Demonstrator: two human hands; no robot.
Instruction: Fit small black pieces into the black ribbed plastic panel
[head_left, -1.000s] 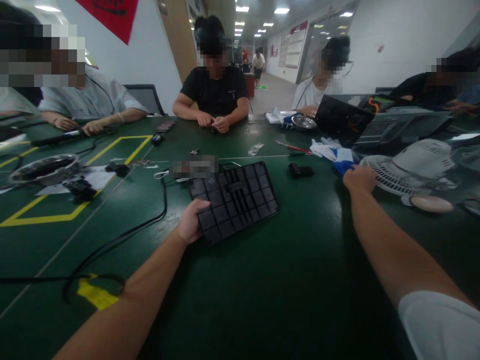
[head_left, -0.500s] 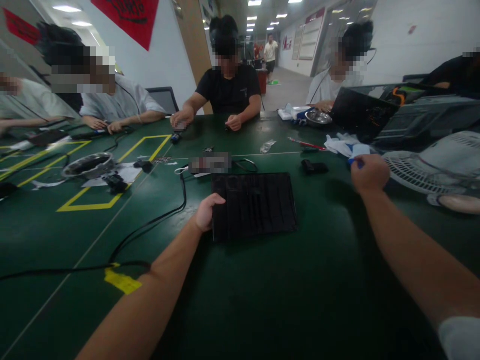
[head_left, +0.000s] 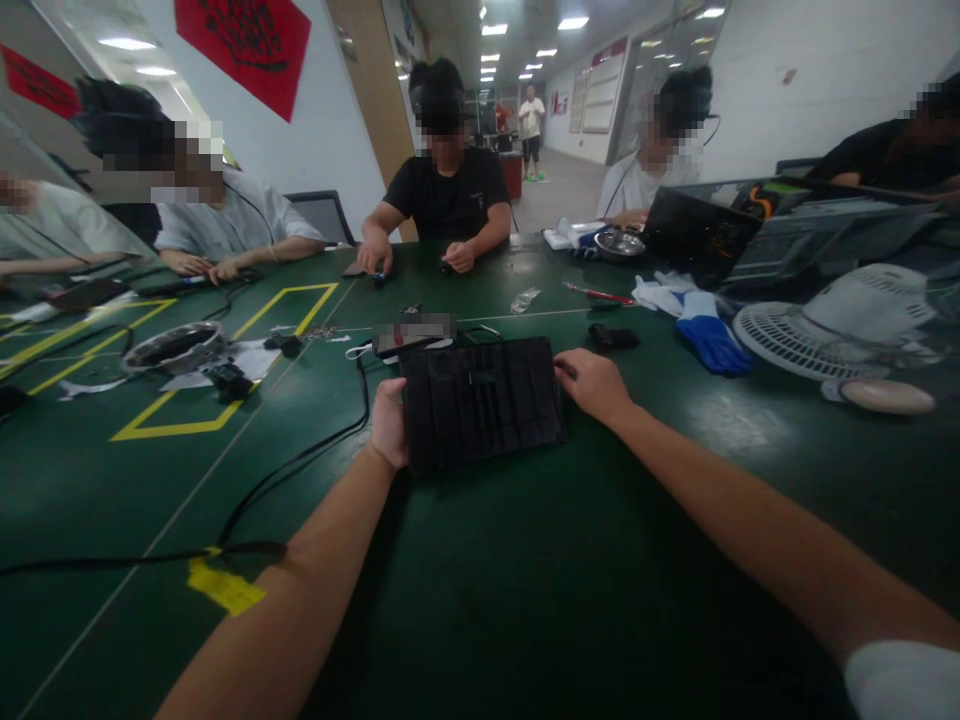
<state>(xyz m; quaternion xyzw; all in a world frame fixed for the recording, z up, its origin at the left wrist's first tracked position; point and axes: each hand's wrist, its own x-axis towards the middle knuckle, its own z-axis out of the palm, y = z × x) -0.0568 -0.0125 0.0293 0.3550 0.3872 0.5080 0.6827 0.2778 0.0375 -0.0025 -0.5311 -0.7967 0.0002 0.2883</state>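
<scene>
A flat black rectangular case [head_left: 487, 405] with ridged, panel-like sections is held tilted above the green table. My left hand [head_left: 389, 425] grips its left edge, thumb on the front and the other fingers hidden behind. At the upper right edge, my right hand [head_left: 594, 384] is closed, its thumb and curled fingers meeting the rim. Past the right hand lies a blue and white glove [head_left: 712, 335], touched by neither hand. Just behind the case sits a power strip [head_left: 412, 335], partly covered by it.
A white fan [head_left: 825, 320] lies at the right. A small black object [head_left: 613, 336] and a red pen-like tool [head_left: 600, 294] lie beyond the case. Black cables [head_left: 300, 455] run along the left, near yellow tape [head_left: 225, 587]. Several people sit around the table.
My right hand has let go of the blue and white glove and moved left to the case's right edge. The case has shifted slightly left in view, still in my left hand.
</scene>
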